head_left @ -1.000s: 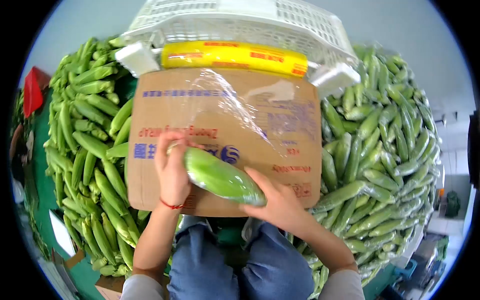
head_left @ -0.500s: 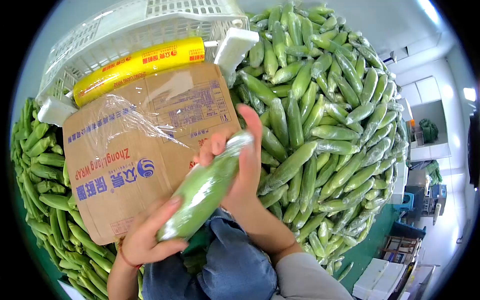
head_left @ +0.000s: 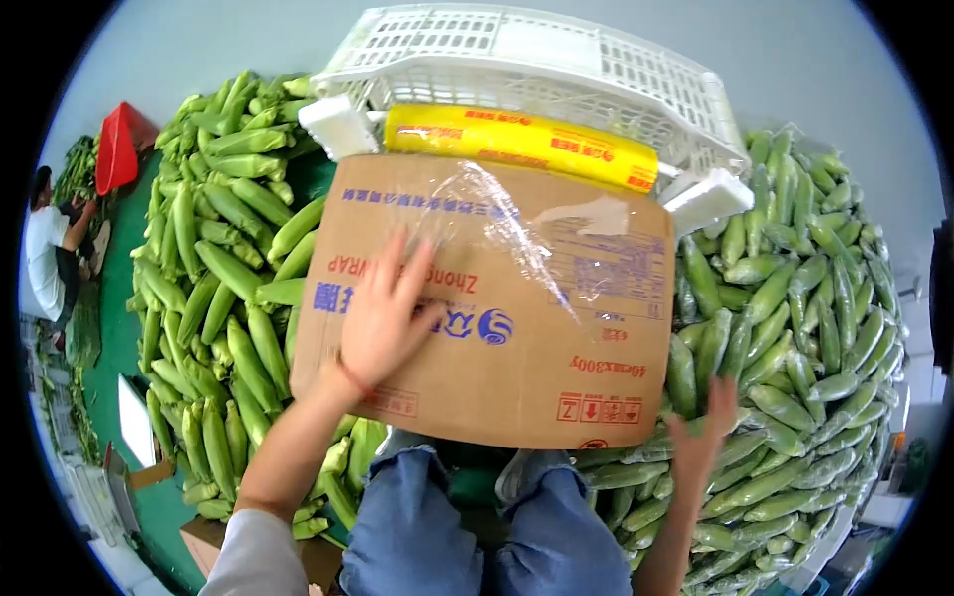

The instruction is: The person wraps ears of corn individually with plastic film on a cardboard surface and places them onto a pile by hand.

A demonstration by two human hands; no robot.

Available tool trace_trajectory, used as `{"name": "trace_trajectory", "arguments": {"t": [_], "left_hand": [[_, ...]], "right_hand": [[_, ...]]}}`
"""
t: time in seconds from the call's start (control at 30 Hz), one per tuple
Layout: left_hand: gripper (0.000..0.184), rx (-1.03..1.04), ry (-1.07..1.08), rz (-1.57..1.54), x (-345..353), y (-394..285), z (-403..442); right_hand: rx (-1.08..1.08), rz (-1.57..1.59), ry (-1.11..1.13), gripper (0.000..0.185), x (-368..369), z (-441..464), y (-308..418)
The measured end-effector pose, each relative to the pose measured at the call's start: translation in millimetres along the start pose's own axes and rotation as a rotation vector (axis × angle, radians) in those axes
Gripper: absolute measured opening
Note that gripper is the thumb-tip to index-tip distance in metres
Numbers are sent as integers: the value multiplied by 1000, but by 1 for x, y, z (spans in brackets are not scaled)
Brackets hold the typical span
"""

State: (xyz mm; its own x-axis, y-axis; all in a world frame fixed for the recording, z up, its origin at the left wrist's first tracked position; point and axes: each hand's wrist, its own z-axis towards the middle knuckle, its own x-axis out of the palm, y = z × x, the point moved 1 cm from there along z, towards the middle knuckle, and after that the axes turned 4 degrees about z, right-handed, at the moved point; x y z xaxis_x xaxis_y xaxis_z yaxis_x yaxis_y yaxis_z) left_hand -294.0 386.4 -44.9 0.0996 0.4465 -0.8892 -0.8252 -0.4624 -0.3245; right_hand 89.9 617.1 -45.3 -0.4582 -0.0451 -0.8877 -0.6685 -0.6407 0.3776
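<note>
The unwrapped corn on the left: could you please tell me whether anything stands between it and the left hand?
Nothing visible stands in the way. The left hand, open over the cardboard box, has only the box's flat top and left edge between it and the unwrapped corn, and these look easy to pass over.

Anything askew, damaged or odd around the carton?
One minor oddity: the clear film over the cardboard box, on the near side of the yellow roll, has a shiny, wrinkled crease instead of lying smooth. No spill shows.

Both hands open, fingers [head_left: 390,266] spread.
</note>
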Motion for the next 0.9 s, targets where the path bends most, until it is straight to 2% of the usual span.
{"name": "trace_trajectory", "arguments": {"t": [0.03,0.07,0.1,0.17,0.2,0.23,0.27,0.33,0.4,0.47,0.57,0.6,0.63,0.67,0.7,0.73,0.77,0.8,0.83,0.87,0.9], "left_hand": [[68,-7,-45,25,5,20,13],[57,71,-105,79,13,37,28],[46,143,-163,141,19,54,41],[20,328,-93,47,29,80,61],[11,288,10,15,24,79,59],[8,180,57,-53,7,71,53],[6,205,-23,-84,-5,76,44],[3,278,-145,-113,-25,86,10],[11,342,-26,-188,-51,74,-37],[16,376,29,-170,-48,66,-97],[18,364,-49,-134,-41,52,-173],[16,359,-48,-161,-42,53,-189],[15,324,-56,-41,-39,65,-207],[19,253,-20,112,-34,81,-221],[34,123,-18,250,-21,111,-235],[49,-197,-149,312,-2,148,-246],[66,-508,-188,495,-1,175,-238],[81,-764,-93,582,-11,199,-230],[96,-885,79,623,-8,235,-247],[105,-1002,297,596,-6,260,-265],[108,-1084,375,514,-11,266,-259]], "right_hand": [[-161,88,115,88,17,32,61],[-277,31,252,92,39,52,85],[-349,47,190,65,62,73,108],[-426,38,193,42,83,117,125],[-468,43,190,32,93,132,133],[-400,165,209,20,96,132,137],[-327,277,225,13,93,126,135],[25,577,336,10,81,110,102],[164,788,505,10,57,84,76],[98,743,760,11,33,56,89],[37,579,925,5,29,23,83],[46,589,921,5,32,13,82],[58,598,918,5,39,2,81],[69,608,913,5,43,-5,83],[-22,489,895,4,38,-4,101],[-59,477,891,4,37,-3,102],[-96,463,883,4,37,-2,102],[-134,448,872,4,37,0,103],[-135,463,883,4,38,1,103],[-137,474,893,4,38,2,101],[-130,487,902,4,37,3,99]]}}
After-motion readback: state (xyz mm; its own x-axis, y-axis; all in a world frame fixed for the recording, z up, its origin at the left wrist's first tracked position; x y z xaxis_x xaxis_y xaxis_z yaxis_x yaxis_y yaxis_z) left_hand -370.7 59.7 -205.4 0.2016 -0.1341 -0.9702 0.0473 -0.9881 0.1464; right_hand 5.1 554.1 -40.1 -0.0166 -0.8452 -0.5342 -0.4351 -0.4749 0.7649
